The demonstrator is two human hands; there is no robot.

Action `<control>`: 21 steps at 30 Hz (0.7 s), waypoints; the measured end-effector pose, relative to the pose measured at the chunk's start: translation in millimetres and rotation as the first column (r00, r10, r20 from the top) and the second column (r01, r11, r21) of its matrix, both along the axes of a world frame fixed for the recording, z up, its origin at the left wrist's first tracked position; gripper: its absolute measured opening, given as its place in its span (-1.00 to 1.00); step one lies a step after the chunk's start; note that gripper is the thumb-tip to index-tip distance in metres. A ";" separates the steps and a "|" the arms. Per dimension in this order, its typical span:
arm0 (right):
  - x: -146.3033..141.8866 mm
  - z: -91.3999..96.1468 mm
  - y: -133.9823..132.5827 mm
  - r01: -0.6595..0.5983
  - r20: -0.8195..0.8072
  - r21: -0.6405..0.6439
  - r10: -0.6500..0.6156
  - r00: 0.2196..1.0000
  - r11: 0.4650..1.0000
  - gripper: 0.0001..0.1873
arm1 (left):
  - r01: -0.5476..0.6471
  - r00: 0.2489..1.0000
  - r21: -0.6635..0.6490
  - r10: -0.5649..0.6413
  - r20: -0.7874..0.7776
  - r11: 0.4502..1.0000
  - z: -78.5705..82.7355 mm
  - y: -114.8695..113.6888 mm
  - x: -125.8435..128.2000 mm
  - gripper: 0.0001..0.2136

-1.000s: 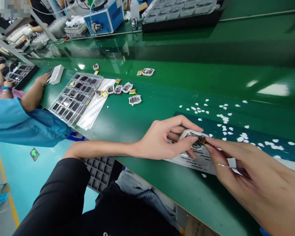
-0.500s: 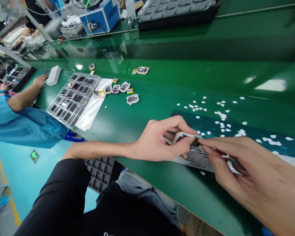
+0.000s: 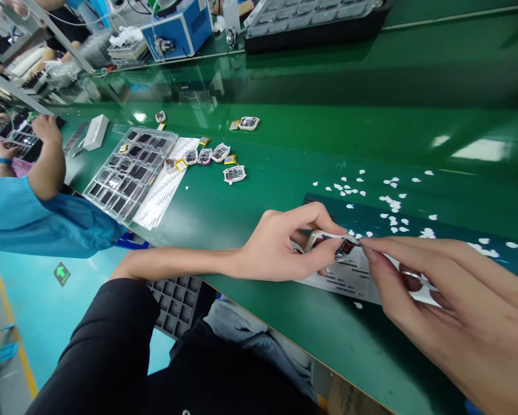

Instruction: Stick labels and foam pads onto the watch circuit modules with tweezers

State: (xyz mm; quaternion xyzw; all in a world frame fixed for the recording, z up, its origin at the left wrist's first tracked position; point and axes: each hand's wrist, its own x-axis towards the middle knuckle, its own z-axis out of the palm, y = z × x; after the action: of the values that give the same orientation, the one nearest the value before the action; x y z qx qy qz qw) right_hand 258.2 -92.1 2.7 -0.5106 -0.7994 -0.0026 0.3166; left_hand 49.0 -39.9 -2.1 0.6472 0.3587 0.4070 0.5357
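My left hand is closed around a small white watch case, pinching it between thumb and fingers. Dark electronic parts show at the case's right end, and the rest is covered by my fingers. Thumb and index finger of my right hand are pressed together right beside that end; whatever lies at their tips is too small to make out. Tucked lower in the same hand is a pair of metal tweezers, partly hidden. Beneath both hands lies a printed white sheet on a dark green strip.
White stickers are scattered beyond my hands. Several opened watch cases with yellow batteries lie left of centre, beside a clear compartment tray. A co-worker's arm is at left. A black tray stands at the back.
My right fingertips have drawn slightly right, away from the case, uncovering more of its inside. The co-worker's hand has left the white box and risen to the left.
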 end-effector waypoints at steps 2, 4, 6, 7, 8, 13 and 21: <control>-2.8 0.7 1.4 0.012 0.000 0.011 -0.012 1.000 1.000 -0.53 | 0.016 1.000 -0.019 -0.015 0.014 1.000 -0.8 -0.3 0.1 -0.89; -4.6 1.8 1.7 0.027 0.015 0.020 -0.027 1.000 0.999 -0.50 | 0.031 0.999 -0.055 -0.030 0.015 0.998 -1.3 -0.7 0.2 -0.87; -4.6 2.5 0.7 0.038 0.029 0.039 -0.039 0.999 0.998 -0.48 | 0.046 0.999 -0.085 -0.045 0.012 0.995 -1.1 -1.2 0.2 -0.87; -3.9 2.5 -0.1 0.035 0.038 0.048 -0.037 0.999 0.998 -0.47 | 0.051 0.999 -0.097 -0.050 0.014 0.994 -0.8 -1.5 0.1 -0.87; -3.0 2.2 -0.9 0.029 0.043 0.055 -0.031 0.999 0.998 -0.45 | 0.057 0.998 -0.109 -0.056 0.020 0.992 -0.4 -1.9 -0.1 -0.87; 2.4 -3.1 -1.4 0.054 0.077 0.052 -0.058 0.995 0.997 -0.48 | 0.089 0.996 -0.157 -0.086 0.030 0.983 2.3 -5.3 -0.7 -0.87; 7.2 -2.2 7.9 0.055 0.003 -0.057 -0.055 0.999 0.997 -0.73 | 0.137 0.987 -0.234 -0.111 0.120 0.963 3.7 -1.3 -0.4 -0.91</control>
State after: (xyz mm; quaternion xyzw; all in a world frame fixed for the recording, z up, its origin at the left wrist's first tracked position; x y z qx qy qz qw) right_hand 265.4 -84.2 0.5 -0.5411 -0.7852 0.0110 0.3011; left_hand 48.6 -41.2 1.7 0.5759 0.3354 0.3596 0.6531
